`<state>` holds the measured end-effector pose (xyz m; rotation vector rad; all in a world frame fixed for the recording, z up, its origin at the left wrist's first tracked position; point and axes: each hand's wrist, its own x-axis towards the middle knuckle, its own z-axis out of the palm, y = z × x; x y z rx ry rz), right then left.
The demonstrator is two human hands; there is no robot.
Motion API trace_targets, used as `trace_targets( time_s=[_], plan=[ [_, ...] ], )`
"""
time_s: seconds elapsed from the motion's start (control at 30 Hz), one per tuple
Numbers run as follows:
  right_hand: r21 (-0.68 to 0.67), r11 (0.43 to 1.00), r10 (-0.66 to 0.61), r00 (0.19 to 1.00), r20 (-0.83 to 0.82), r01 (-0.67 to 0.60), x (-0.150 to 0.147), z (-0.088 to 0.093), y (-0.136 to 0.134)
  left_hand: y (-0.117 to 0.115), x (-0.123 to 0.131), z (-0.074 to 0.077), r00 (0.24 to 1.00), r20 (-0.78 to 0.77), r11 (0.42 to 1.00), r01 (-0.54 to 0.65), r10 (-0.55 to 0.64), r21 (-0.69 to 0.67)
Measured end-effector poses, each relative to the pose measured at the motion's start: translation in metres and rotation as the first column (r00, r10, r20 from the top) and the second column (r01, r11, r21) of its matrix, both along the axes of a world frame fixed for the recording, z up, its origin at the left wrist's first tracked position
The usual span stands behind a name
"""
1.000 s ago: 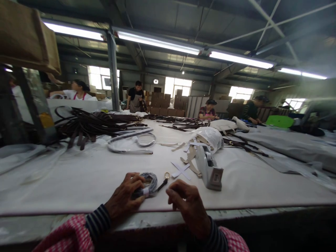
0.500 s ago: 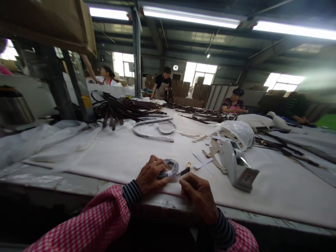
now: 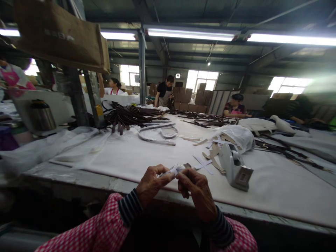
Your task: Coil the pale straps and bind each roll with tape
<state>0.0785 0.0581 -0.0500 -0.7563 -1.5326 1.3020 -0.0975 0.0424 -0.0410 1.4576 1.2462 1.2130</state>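
My left hand [image 3: 152, 183] and my right hand [image 3: 195, 190] meet at the near edge of the white work table [image 3: 136, 157]. Between their fingertips they pinch a small coiled strap bundle [image 3: 175, 170] wrapped in pale plastic, lifted just off the table. Both hands are closed on it. A dark end piece of the strap sticks out behind my right fingers. A grey tape dispenser [image 3: 235, 168] stands to the right of my right hand.
Cut paper strips [image 3: 204, 162] and a plastic bag [image 3: 236, 134] lie past the dispenser. A heap of dark straps [image 3: 128, 115] and wrapped loops [image 3: 160, 133] sit farther back. A metal flask [image 3: 42, 115] stands at left. Several other people work at the far side.
The coiled bundle lay on the table under my left hand; now both hands hold it raised at the table's edge. The camera has swung left.
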Motion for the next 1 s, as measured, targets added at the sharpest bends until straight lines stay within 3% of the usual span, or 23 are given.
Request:
trace_targets(
  time_s=[0.1, 0.2, 0.3, 0.4, 0.53, 0.77, 0.9, 1.0],
  plan=[
    [-0.033, 0.999, 0.023, 1.000, -0.019, -0.024, 0.005, 0.000, -0.005, -0.005, 0.004, 0.001, 0.999, -0.045, 1.000, 0.011, -0.012, -0.014],
    [-0.074, 0.997, 0.031, 0.999, -0.027, -0.033, 0.009, -0.002, -0.007, -0.008, 0.007, 0.002, 0.984, -0.180, 0.998, 0.019, -0.008, 0.059],
    [-0.075, 0.997, 0.011, 1.000, -0.008, -0.012, 0.010, -0.003, -0.008, -0.010, 0.009, 0.006, 0.936, -0.347, 0.990, -0.006, 0.055, 0.141],
    [-0.028, 0.999, -0.028, 0.999, 0.021, 0.029, 0.009, -0.004, -0.007, -0.010, 0.012, 0.008, 0.903, -0.416, 0.975, -0.014, 0.108, 0.223],
    [0.012, 0.997, -0.074, 0.996, 0.049, 0.073, 0.005, -0.009, 0.000, -0.006, 0.014, 0.006, 0.839, -0.482, 0.909, -0.036, 0.254, 0.416],
    [-0.024, 0.996, -0.080, 0.994, 0.068, 0.082, -0.002, -0.013, 0.016, -0.003, 0.015, -0.001, 0.746, -0.523, 0.814, -0.044, 0.412, 0.579],
    [-0.109, 0.992, -0.055, 0.998, 0.030, 0.058, -0.007, -0.013, 0.020, -0.002, 0.014, -0.002, 0.745, -0.491, 0.775, -0.055, 0.452, 0.630],
    [-0.160, 0.987, -0.029, 0.999, 0.024, 0.032, -0.010, -0.015, 0.023, 0.000, 0.013, -0.004, 0.763, -0.466, 0.786, -0.086, 0.447, 0.612]
  ],
)
